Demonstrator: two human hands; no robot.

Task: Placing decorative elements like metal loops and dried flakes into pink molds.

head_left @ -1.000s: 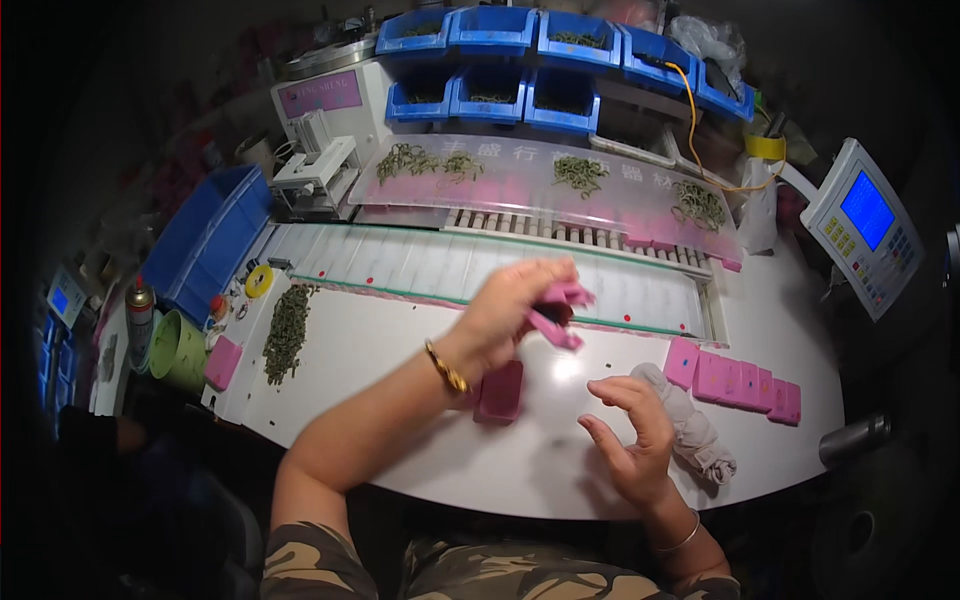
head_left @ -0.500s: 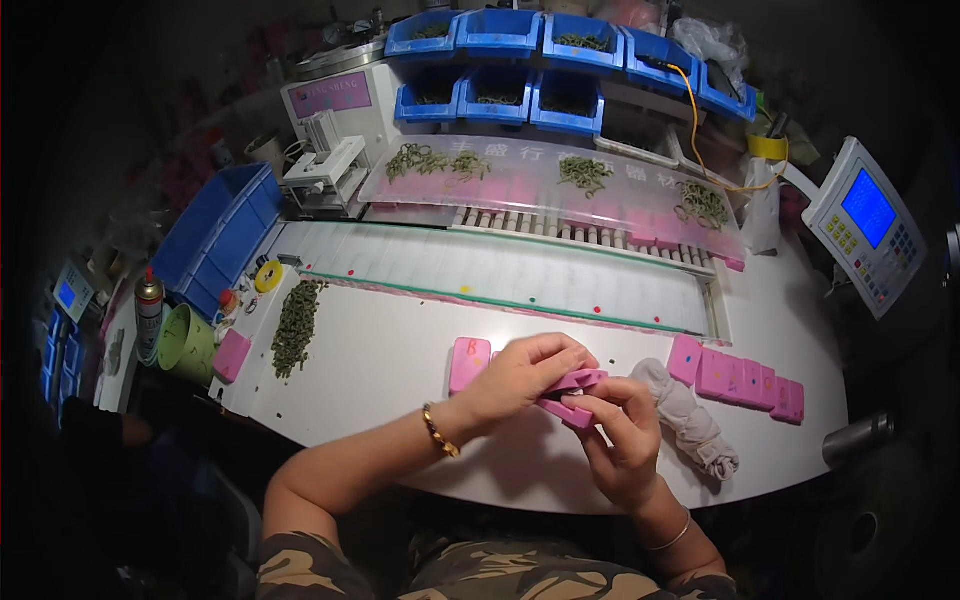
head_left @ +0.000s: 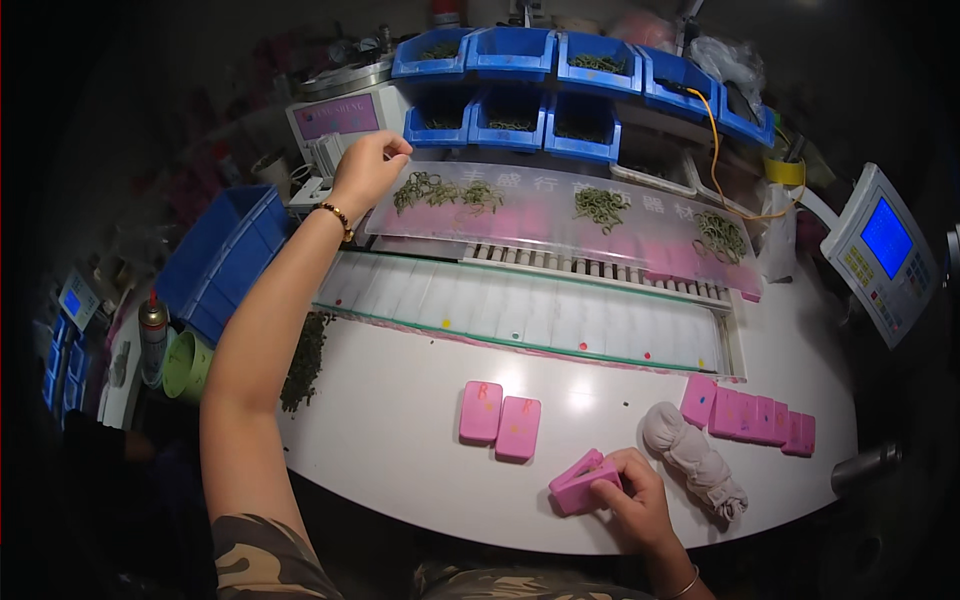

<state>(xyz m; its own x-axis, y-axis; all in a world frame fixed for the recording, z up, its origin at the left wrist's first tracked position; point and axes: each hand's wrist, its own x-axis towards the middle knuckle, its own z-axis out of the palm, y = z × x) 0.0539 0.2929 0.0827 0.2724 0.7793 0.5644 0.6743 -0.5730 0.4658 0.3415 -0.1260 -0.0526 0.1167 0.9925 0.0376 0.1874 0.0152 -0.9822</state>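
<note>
Near the front edge of the white table, my right hand point(head_left: 640, 497) grips a pink rubber mould point(head_left: 578, 488), its two halves parted in a wedge. My left hand point(head_left: 370, 172) is raised far out at the left, by the end of the frosted plastic shelf point(head_left: 540, 222). Its fingers are pinched together; whatever is between them, if anything, is too small to make out. Two pink moulds point(head_left: 482, 412) with orange marks lie flat on the table, left of the one I hold. Small green ring-like pieces point(head_left: 440, 192) sit in heaps on the shelf beside my left hand.
Blue bins point(head_left: 510, 52) hang in two rows at the back. A rolled beige cloth point(head_left: 692, 460) and a row of pink moulds point(head_left: 745, 415) lie at the right. A control panel point(head_left: 880, 250) stands beyond them. My left forearm partly covers a green heap point(head_left: 308, 360).
My left hand has let go of the mould and reached up to the far left. My right hand keeps the mould, now lower and nearer the table's front edge. The view has shifted slightly.
</note>
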